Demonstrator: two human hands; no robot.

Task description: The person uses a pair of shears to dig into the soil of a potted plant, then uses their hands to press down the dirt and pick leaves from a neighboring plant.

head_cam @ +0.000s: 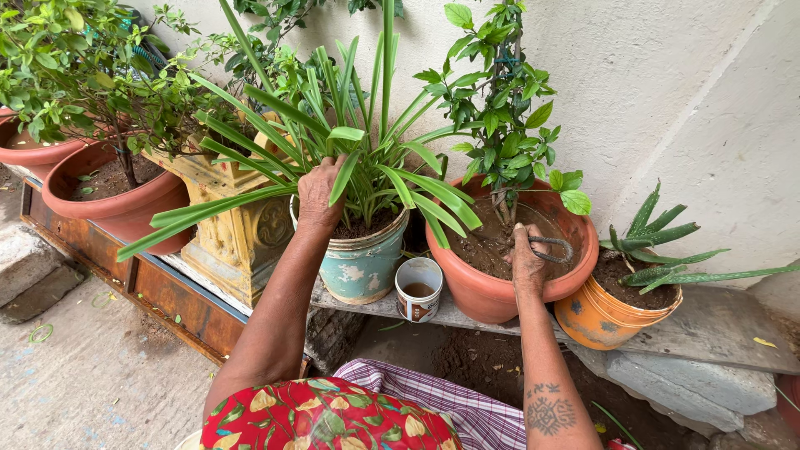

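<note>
The wall (667, 83) backed a plank (708, 329) of pots, where leaves hid the left hand's (319, 193) fingers, its grip on the teal pot (362, 262) unclear, while the right hand (527, 258) clutched a half-buried tool (552, 247) in the terracotta pot (500, 292).

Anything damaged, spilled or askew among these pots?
The pale green pot under the left hand has paint flaking off in patches. Loose soil lies on the ground below the plank. Nothing is tipped.
</note>
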